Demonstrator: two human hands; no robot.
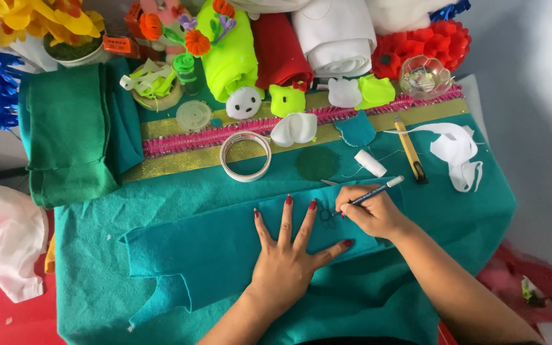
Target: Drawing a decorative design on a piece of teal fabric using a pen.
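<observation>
My left hand lies flat with fingers spread on a teal felt piece, pressing it onto the teal-covered table. My right hand grips a blue pen with a white cap, its tip touching the felt just right of my left middle finger, where a small dark outline is drawn. A dark green felt circle lies just beyond the hands.
A tape roll, a white thread spool, a yellow utility knife and white felt scraps lie behind. Folded green felt sits left. Felt rolls, small felt shapes, a glass bowl and paper flowers line the back edge.
</observation>
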